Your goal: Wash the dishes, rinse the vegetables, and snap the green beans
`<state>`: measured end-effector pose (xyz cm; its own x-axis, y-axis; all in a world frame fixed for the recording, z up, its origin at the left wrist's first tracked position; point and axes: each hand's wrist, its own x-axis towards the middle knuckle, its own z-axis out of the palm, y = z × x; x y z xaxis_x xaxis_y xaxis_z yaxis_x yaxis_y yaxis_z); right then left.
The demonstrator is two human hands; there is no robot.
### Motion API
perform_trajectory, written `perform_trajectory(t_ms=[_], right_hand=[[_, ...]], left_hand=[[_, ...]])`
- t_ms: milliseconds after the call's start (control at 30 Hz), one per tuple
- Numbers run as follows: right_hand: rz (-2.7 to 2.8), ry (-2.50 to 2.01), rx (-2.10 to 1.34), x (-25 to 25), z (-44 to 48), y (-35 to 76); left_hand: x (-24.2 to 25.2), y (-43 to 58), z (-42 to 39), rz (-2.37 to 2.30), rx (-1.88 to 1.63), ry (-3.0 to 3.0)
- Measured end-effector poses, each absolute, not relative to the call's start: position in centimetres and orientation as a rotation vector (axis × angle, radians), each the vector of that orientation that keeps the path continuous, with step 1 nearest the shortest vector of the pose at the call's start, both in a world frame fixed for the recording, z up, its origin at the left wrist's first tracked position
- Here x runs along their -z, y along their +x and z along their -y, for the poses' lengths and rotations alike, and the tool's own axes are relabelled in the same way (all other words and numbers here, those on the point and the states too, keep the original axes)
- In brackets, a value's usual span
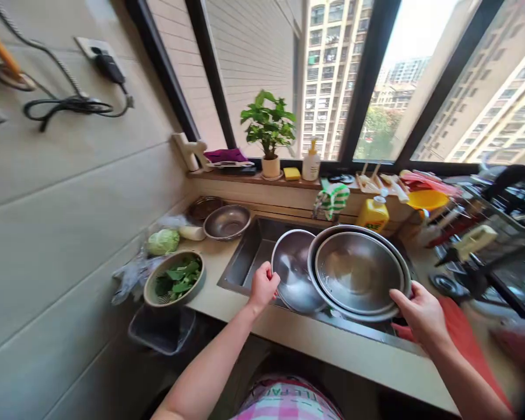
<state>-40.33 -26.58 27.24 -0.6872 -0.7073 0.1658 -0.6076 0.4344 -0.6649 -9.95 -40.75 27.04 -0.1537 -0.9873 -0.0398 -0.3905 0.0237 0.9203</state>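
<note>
My left hand is closed on the left rim of a shiny steel bowl, which is tilted over the sink. The right side of that bowl sits behind a larger pair of nested metal bowls. My right hand grips the nested bowls at their right rim, thumb over the edge and fingers underneath. The inner bowl looks wet, with a brownish sheen at its bottom. Both hands are above the sink's front half.
Left of the sink are a basket of leafy greens, a cabbage and a metal basin. A plastic bin hangs below the counter edge. Behind stand a faucet with a striped cloth and a yellow bottle. Utensils crowd the right.
</note>
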Motion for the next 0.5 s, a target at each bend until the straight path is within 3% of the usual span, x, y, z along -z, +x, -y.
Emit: perform_trajectory(t_ms=[167, 333, 500], right_hand=[[-2.696, -1.921, 0.694, -26.9, 39.5, -34.0], [-2.229, -2.824, 0.442, -23.6, 46.6, -29.9], [-1.895, -3.1, 0.425, -23.5, 49.2, -28.3]], left_hand=[[-28.6, -4.8, 48.2, 2.159, 0.27, 1.462], [-30.5, -1.7, 51.4, 2.223, 0.176, 1.418], [-32.5, 1.2, 51.8, 2.205, 0.193, 1.335]])
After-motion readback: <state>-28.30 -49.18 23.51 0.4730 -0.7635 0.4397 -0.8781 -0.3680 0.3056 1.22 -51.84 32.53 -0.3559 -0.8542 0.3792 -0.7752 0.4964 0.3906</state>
